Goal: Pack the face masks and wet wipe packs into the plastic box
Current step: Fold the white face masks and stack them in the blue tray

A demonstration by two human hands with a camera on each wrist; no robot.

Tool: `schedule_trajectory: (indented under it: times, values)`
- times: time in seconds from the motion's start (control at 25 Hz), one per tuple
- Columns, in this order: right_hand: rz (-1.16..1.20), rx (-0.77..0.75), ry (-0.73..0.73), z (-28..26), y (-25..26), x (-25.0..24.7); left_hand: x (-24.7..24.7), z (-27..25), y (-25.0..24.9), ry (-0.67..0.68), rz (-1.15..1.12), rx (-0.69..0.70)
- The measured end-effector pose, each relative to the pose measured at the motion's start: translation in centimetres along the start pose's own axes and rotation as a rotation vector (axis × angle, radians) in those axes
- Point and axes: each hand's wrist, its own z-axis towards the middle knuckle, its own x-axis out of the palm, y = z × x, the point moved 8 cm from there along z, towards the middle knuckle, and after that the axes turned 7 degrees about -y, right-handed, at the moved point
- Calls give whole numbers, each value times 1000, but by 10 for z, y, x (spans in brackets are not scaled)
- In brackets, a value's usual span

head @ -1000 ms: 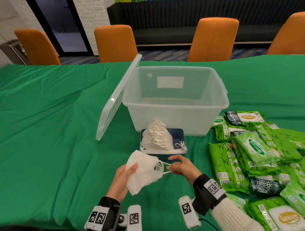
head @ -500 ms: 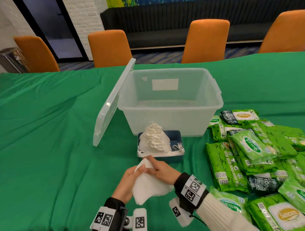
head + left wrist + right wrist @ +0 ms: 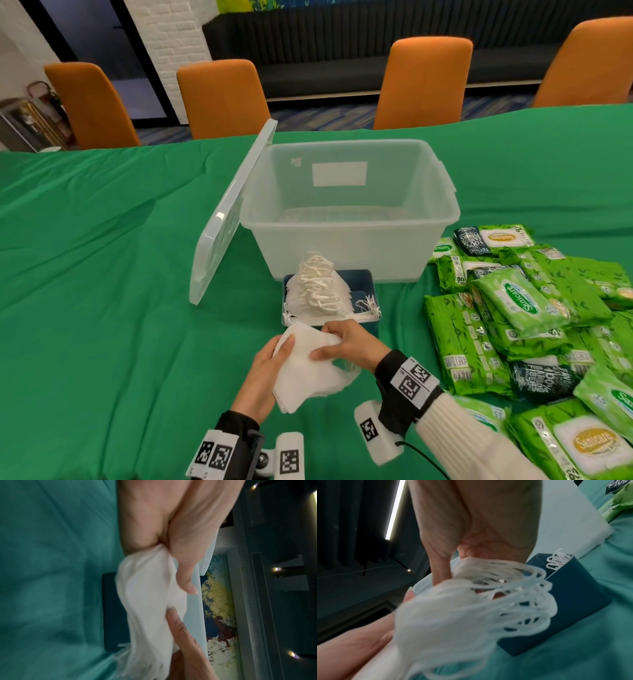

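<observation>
Both hands hold a stack of white face masks (image 3: 305, 371) just above the green cloth, near the front edge. My left hand (image 3: 265, 368) grips its left side, thumb on top. My right hand (image 3: 346, 344) grips its right side, where the ear loops (image 3: 518, 599) bunch up. Behind them a blue carton (image 3: 359, 291) holds more white masks (image 3: 317, 287). Past that carton stands the clear plastic box (image 3: 346, 240), nothing visible inside. Green wet wipe packs (image 3: 520, 301) lie heaped to the right.
The box's clear lid (image 3: 229, 216) leans against its left wall. A green cloth (image 3: 102, 274) covers the table. Orange chairs (image 3: 421, 82) line the far side. The wipe packs reach to the front right corner (image 3: 589, 445).
My right hand moved from the ear loops onto the mask stack, so both hands now grip it. The stack came slightly closer to me. The view tilted downward a little.
</observation>
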Motion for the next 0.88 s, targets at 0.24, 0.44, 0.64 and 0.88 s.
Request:
schedule_trajectory:
  times: [0.24, 0.44, 0.64, 0.88]
  values:
    - [26, -3, -32, 4, -4, 0, 5, 0, 6, 134, 130, 45]
    - [173, 35, 194, -6, -14, -5, -17, 2, -1, 96, 112, 73]
    - [420, 43, 128, -11, -33, -20, -28, 3, -5, 92, 98, 28]
    - [293, 135, -161, -23, -82, -22, -15, 9, -10, -5, 11, 64]
